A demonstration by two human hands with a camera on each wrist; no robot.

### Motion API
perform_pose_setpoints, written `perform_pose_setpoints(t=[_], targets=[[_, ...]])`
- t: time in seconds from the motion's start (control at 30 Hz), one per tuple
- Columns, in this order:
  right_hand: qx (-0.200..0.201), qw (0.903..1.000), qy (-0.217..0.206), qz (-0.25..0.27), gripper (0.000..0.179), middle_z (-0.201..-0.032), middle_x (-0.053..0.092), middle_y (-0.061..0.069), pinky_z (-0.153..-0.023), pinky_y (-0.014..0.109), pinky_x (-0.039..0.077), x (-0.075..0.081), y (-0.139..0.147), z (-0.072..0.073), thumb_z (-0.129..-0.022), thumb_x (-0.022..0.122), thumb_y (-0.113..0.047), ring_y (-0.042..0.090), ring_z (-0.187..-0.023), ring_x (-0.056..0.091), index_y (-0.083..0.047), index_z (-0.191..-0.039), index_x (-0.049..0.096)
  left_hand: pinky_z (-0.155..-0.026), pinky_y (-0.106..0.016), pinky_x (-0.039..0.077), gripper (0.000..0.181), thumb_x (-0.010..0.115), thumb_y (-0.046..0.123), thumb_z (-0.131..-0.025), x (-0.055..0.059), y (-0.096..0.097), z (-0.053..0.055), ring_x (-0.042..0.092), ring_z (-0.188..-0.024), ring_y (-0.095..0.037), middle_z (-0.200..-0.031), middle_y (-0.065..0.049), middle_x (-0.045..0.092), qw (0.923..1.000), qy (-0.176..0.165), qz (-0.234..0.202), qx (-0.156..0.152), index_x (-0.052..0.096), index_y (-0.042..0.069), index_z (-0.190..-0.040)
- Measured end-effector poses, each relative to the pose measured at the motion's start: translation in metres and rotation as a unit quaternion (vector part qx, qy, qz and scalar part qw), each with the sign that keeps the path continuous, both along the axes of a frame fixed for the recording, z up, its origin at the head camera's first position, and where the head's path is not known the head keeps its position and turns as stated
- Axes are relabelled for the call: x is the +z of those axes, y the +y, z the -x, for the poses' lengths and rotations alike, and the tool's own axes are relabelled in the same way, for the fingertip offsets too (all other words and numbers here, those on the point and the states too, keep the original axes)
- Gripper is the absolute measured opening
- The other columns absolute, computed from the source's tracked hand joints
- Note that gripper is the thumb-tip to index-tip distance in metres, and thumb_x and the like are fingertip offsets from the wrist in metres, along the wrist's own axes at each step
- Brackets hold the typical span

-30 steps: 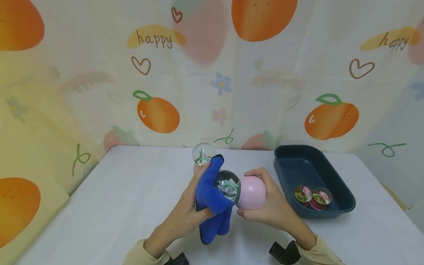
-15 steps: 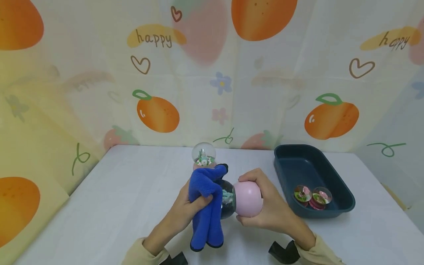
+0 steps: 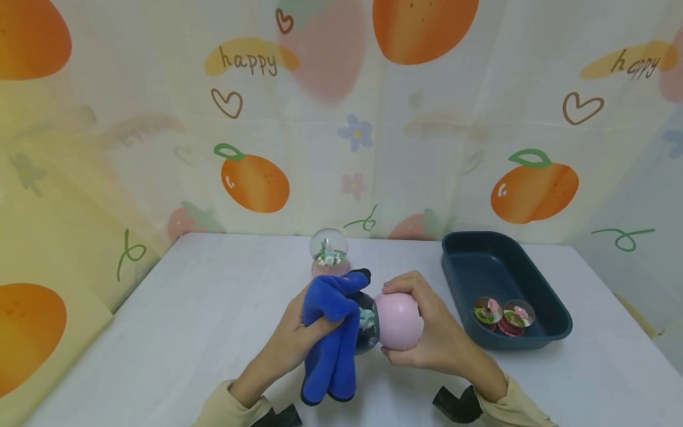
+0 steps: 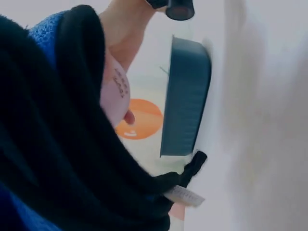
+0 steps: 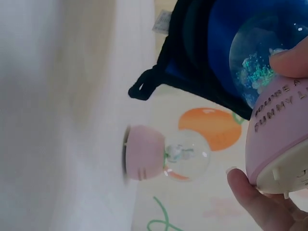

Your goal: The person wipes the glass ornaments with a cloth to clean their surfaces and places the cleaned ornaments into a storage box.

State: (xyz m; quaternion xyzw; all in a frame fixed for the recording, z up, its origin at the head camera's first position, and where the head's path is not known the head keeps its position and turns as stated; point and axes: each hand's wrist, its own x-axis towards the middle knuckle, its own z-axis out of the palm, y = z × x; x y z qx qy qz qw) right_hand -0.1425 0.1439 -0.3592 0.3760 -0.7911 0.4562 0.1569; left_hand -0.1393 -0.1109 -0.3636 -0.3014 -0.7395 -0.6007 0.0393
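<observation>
In the head view my right hand (image 3: 434, 329) grips the pink base of a snow globe (image 3: 399, 321), which lies sideways with its glass dome toward the left. My left hand (image 3: 293, 335) holds a blue cloth (image 3: 331, 320) with black edging against the dome, covering part of it. Raised lettering runs round the pink base (image 5: 276, 130) in the right wrist view, with glitter inside the dome. Just beyond the hands a second snow globe (image 3: 329, 252) stands upright on the table. The dark folds of the cloth (image 4: 72, 134) fill much of the left wrist view.
A dark blue tray (image 3: 480, 252) stands at the right, with two small glass globes (image 3: 501, 314) in its near end. White cloth covers the table (image 3: 213, 284). A printed curtain (image 3: 315, 148) hangs behind it.
The cloth has shifted left and folded over the dome's end, hiding more of the glass. Both hands keep their hold, and the pink base has moved slightly left and down.
</observation>
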Motion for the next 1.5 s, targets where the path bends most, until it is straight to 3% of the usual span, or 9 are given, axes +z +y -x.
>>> perform_pose_setpoints(t=[0.17,0.27,0.53,0.67,0.93,1.1,1.23,1.37,1.5], targets=[[0.01,0.9999,0.011,0.0,0.082,-0.126,0.053,0.007,-0.081,0.031,0.058,-0.0003,0.0004,0.0005,-0.056,0.094,-0.011,0.016,-0.113,0.054,-0.011,-0.126,0.051,-0.091,-0.03,0.053,0.031,0.056,0.01,-0.098,0.0032,-0.0019,0.0005,0.064,-0.107,-0.01,-0.124,-0.018,0.065,0.9985,0.003,-0.015,0.052,0.056,0.001,-0.128],[0.012,0.9999,0.011,-0.002,0.083,-0.128,0.053,0.006,-0.083,0.031,0.058,0.0005,0.0003,-0.0005,-0.056,0.094,-0.011,0.016,-0.115,0.054,-0.012,-0.126,0.051,-0.089,-0.03,0.054,0.03,0.057,0.013,-0.098,0.0036,-0.0024,0.0013,0.064,-0.104,-0.011,-0.122,-0.018,0.065,0.9979,-0.009,-0.029,0.057,0.056,0.0,-0.125],[0.032,0.9992,0.023,-0.005,0.085,-0.13,0.051,0.009,-0.083,0.031,0.058,0.004,0.0004,-0.0033,-0.055,0.094,-0.007,0.018,-0.117,0.054,-0.01,-0.128,0.05,-0.089,-0.031,0.051,0.055,0.051,0.033,-0.096,-0.0016,-0.0047,0.0014,0.057,-0.107,-0.014,-0.119,-0.024,0.057,0.9966,-0.057,-0.026,-0.053,0.046,-0.008,-0.132],[0.032,0.9991,0.025,-0.006,0.085,-0.131,0.051,0.01,-0.084,0.031,0.058,0.0051,0.0005,-0.0041,-0.056,0.095,-0.008,0.018,-0.117,0.053,-0.01,-0.128,0.05,-0.091,-0.03,0.051,0.057,0.052,0.034,-0.096,-0.0037,-0.0059,0.0021,0.057,-0.109,-0.014,-0.122,-0.025,0.056,0.9955,-0.052,-0.036,-0.071,0.045,-0.007,-0.134],[0.014,0.9993,0.033,-0.001,0.085,-0.131,0.051,0.009,-0.086,0.033,0.058,0.0053,0.0014,-0.0041,-0.054,0.096,-0.01,0.017,-0.118,0.052,-0.011,-0.127,0.051,-0.083,-0.03,0.053,0.034,0.062,0.024,-0.093,-0.0026,-0.0019,0.0021,0.06,-0.097,-0.01,-0.106,0.006,0.063,0.9979,0.01,-0.064,0.008,0.056,-0.004,-0.112],[-0.008,0.9995,0.032,0.003,0.086,-0.13,0.052,0.007,-0.085,0.033,0.058,0.0041,0.0009,-0.0029,-0.053,0.096,-0.01,0.017,-0.117,0.052,-0.012,-0.127,0.052,-0.082,-0.031,0.055,0.033,0.066,0.017,-0.092,-0.0014,-0.0004,0.0002,0.063,-0.095,-0.009,-0.105,0.005,0.064,0.9965,0.023,-0.066,0.046,0.056,-0.006,-0.113],[-0.025,0.999,0.025,0.027,0.088,-0.129,0.053,0.007,-0.083,0.032,0.058,0.0031,0.0002,-0.002,-0.052,0.096,-0.007,0.016,-0.116,0.052,-0.01,-0.127,0.051,-0.087,-0.04,0.055,0.054,0.066,0.03,-0.093,-0.0018,-0.0002,0.0003,0.061,-0.105,-0.017,-0.118,-0.011,0.061,0.9985,0.023,-0.045,0.022,0.048,-0.001,-0.133],[-0.045,0.9971,0.024,0.056,0.089,-0.128,0.052,0.008,-0.082,0.031,0.057,0.0035,0.0001,-0.0023,-0.051,0.095,-0.004,0.014,-0.114,0.052,-0.008,-0.128,0.051,-0.098,-0.06,0.047,0.087,0.068,0.041,-0.09,-0.001,0.0001,0.0,0.052,-0.125,-0.033,-0.145,-0.019,0.046,0.9986,-0.033,-0.018,-0.038,0.017,0.015,-0.157],[-0.062,0.9959,0.016,0.063,0.09,-0.129,0.052,0.006,-0.08,0.029,0.057,0.0054,0.0001,-0.0044,-0.051,0.095,-0.004,0.012,-0.111,0.053,-0.01,-0.129,0.051,-0.103,-0.069,0.038,0.103,0.071,0.044,-0.088,-0.002,0.0,0.0005,0.044,-0.132,-0.043,-0.154,-0.02,0.034,0.9949,-0.066,-0.021,-0.073,-0.001,0.023,-0.159]])
